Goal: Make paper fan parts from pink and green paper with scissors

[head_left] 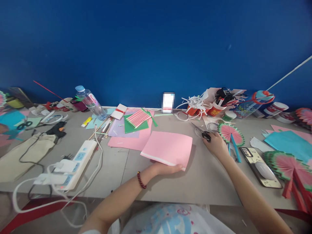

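My left hand is under the near edge of a pink sheet of paper, thumb at its lower right corner, and holds it a little above the table. A white strip runs along the sheet's near edge. To the right, my right hand has its fingers on the black handles of a pair of scissors, whose blades point to the back left. Just right of that hand lies a pink and green folded paper fan with blue sticks.
Left of the sheet lie a pleated pink paper on green card, a tilted bottle and a power strip with white cables. A phone and a larger paper fan are at right. Cups of paper scraps line the back wall.
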A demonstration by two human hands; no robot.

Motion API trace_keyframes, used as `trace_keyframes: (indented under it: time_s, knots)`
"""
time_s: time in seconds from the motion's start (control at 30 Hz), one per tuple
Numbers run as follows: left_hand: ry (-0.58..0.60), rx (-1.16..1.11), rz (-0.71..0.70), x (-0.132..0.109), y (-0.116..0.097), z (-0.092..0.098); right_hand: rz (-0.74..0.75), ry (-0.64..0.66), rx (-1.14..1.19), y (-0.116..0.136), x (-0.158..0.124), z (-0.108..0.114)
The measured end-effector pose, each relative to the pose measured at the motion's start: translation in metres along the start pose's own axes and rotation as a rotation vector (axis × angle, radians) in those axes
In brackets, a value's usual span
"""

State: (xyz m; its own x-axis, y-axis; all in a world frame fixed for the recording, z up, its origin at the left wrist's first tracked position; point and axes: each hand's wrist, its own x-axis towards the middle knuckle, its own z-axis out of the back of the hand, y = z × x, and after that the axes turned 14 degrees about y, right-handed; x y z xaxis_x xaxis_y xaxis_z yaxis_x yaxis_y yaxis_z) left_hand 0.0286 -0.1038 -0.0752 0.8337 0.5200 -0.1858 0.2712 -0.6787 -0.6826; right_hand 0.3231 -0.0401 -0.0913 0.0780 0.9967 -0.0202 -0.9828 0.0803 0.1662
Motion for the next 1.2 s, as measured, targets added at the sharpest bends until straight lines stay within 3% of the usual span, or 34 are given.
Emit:
trace_keyframes:
  time_s: [0.13,0.2,0.23,0.33,0.43,0.57,0.73,0.9,1.2]
  knots:
    - [-0.056,-0.251,0.041,-0.004,-0.002,0.001,0.019,-0.079,0.167,0.010,0.002,0.007]
    - [-0.053,-0.325,0.030,-0.006,-0.005,0.000,0.103,-0.029,0.359,0.030,-0.005,0.012]
    - [-0.071,-0.353,0.006,-0.007,-0.006,0.000,0.135,0.066,0.488,0.042,-0.011,0.014]
    - [-0.180,-0.310,-0.117,-0.008,-0.010,-0.001,0.272,0.576,0.993,0.079,-0.032,0.020]
    - [-0.240,-0.167,-0.197,-0.009,-0.013,-0.003,0.358,0.723,1.226,0.105,-0.047,0.020]
    - [-0.309,0.153,-0.286,-0.007,-0.013,-0.002,0.281,0.654,1.348,0.109,-0.047,0.015]
    - [-0.456,0.708,-0.355,0.002,-0.017,0.014,0.159,0.469,1.428,0.079,-0.034,0.011]
    - [-0.576,0.594,-0.365,0.004,-0.028,0.028,0.119,0.363,1.472,0.055,-0.025,0.010]
    - [-0.581,0.561,-0.455,0.002,-0.039,0.031,0.151,0.248,1.382,0.045,-0.020,0.012]
